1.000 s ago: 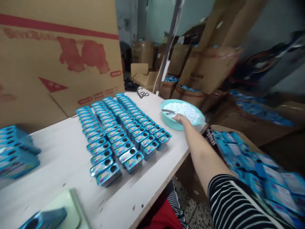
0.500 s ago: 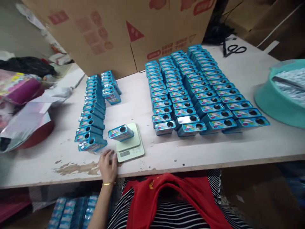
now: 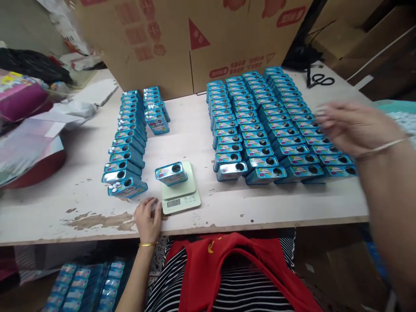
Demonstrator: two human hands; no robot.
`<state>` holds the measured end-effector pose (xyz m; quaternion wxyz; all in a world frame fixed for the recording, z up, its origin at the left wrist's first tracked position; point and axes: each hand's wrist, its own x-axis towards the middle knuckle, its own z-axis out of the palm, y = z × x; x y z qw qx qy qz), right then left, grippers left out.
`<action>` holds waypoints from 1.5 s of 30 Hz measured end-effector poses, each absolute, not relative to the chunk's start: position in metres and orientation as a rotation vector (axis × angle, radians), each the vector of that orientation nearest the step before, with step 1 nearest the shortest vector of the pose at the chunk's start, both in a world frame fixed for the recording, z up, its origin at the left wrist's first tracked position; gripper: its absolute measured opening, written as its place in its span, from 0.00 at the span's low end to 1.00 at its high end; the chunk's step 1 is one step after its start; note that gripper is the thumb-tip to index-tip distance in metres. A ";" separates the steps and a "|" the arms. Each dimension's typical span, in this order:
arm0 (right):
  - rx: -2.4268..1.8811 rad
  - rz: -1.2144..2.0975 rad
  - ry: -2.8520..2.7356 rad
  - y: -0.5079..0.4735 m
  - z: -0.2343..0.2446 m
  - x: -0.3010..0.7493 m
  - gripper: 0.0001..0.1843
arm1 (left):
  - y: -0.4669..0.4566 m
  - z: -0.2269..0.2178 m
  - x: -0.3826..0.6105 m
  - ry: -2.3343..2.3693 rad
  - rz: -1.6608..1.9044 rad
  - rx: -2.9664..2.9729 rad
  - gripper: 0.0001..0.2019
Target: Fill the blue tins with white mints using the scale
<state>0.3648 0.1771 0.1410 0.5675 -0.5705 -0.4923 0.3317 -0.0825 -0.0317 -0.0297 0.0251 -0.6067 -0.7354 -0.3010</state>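
My left hand [image 3: 148,219] rests on the table edge beside a pale green digital scale [image 3: 180,203], fingers loosely bent and holding nothing. On the scale stands a blue printed tin [image 3: 171,174] with a round hole in its top. My right hand [image 3: 351,125] hangs over the right end of the tin rows, blurred, its fingertips pinched together. What the pinch holds cannot be made out. Below it, several rows of blue tins [image 3: 263,151] with dark round holes stand upright. Left of the scale, a column of tins [image 3: 128,187] has small white pellets on the tops.
A turquoise basin [image 3: 390,104] of white pellets stands at the right, partly behind my right arm. Black scissors [image 3: 321,79] lie at the back right. A large cardboard box [image 3: 169,65] closes off the back. Bags and a red bowl [image 3: 48,160] sit at left.
My right hand has come into view from the right, over the tin rows. The left hand and the tin on the scale stay in place. The view has shifted slightly.
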 end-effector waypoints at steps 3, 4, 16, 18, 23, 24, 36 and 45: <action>-1.200 1.436 -1.179 0.162 0.140 0.270 0.03 | -0.034 -0.031 -0.084 -2.275 -0.952 -1.881 0.12; -1.151 1.536 -1.266 0.156 0.140 0.239 0.06 | -0.035 -0.031 -0.085 -2.276 -0.964 -1.884 0.12; -1.094 1.528 -1.950 0.141 0.108 0.104 0.01 | -0.040 -0.034 -0.087 -2.233 -1.102 -1.871 0.10; -1.105 1.518 -1.943 0.141 0.110 0.104 0.03 | -0.040 -0.035 -0.087 -2.246 -1.112 -1.864 0.10; -0.985 1.741 -1.676 0.132 0.115 0.118 0.05 | -0.040 -0.034 -0.085 -2.270 -1.135 -1.850 0.10; -0.967 1.814 -1.577 0.127 0.113 0.124 0.07 | -0.040 -0.034 -0.085 -2.270 -1.138 -1.850 0.10; -1.322 2.129 -0.620 0.037 0.016 0.205 0.21 | -0.037 -0.032 -0.083 -2.284 -1.118 -1.843 0.11; -1.296 2.061 -0.540 0.024 -0.005 0.213 0.22 | -0.035 -0.034 -0.084 -2.223 -1.108 -1.873 0.10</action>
